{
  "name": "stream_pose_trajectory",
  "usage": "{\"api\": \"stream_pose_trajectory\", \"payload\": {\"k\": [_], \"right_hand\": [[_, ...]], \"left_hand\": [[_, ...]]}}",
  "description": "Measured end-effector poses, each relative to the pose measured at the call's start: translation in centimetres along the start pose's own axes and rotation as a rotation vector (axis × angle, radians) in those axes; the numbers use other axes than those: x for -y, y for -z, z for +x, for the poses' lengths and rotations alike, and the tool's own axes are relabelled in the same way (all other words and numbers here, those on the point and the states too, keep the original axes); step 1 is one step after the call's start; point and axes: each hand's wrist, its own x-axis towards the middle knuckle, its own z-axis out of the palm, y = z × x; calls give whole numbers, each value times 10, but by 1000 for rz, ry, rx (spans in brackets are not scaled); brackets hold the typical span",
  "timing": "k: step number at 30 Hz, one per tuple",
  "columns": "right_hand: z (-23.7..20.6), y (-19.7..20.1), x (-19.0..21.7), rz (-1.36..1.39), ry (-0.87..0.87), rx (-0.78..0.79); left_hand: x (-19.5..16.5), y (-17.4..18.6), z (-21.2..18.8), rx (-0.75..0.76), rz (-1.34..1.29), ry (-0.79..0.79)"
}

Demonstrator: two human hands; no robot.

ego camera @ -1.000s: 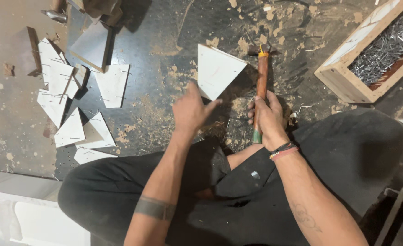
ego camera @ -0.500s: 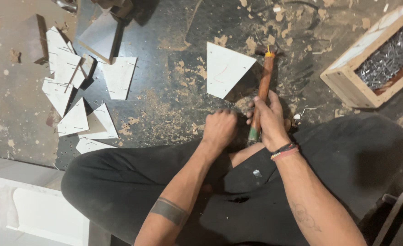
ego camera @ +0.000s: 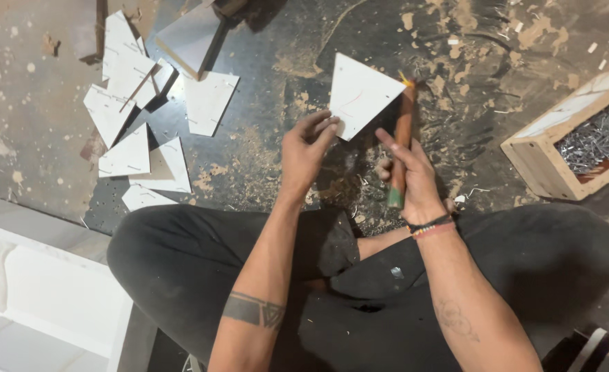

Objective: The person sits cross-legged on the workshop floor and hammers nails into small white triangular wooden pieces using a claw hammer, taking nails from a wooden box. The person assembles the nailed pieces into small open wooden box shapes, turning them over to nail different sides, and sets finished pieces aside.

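Note:
I sit cross-legged on a dark floor strewn with sawdust. A white triangular board piece (ego camera: pixel 361 93) lies on the floor in front of me. My left hand (ego camera: pixel 306 148) pinches its lower left edge with thumb and fingertips. Just right of the piece, my right hand (ego camera: pixel 412 176) is closed around a tool with an orange-brown wooden handle and a green end (ego camera: pixel 402 127). The handle stands roughly upright along the triangle's right corner, and its head is hard to make out.
Several more white triangular pieces (ego camera: pixel 139 124) lie scattered at the left, next to a grey board (ego camera: pixel 191 38). A wooden box of nails (ego camera: pixel 580 141) stands at the right. A white panel (ego camera: pixel 43 289) lies at the lower left, and my black-trousered legs (ego camera: pixel 180 255) fill the foreground.
My left hand dipped to the floor near my right hand with its fingers closed, then rose to the triangle's lower left edge. My right hand stayed on the tool handle.

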Motion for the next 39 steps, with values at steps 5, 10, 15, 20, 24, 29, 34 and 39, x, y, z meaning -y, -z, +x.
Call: {"api": "stream_pose_trajectory", "payload": {"k": [5, 10, 15, 20, 24, 29, 34, 39], "right_hand": [[-18, 9, -3, -27, 24, -52], [-49, -5, -8, -227, 175, -216], [-90, -17, -7, -469, 262, -204], [-120, -20, -5, -782, 279, -133], [-136, -22, -6, -1141, 347, -109], [-149, -24, -4, -1130, 370, -149], [-145, -22, -3, -1471, 657, -26], [-138, -20, -2, -1171, 177, -176]], "left_hand": [[4, -9, -2, 6, 336, -68], [11, -14, -2, -14, 601, -444], [20, -13, -2, -4, 591, -451], [16, -14, -6, -18, 593, -452], [10, -14, -7, -46, 593, -445], [6, -14, -9, -60, 572, -466], [10, -15, -7, -52, 581, -497], [18, -18, -2, -28, 639, -424]]}}
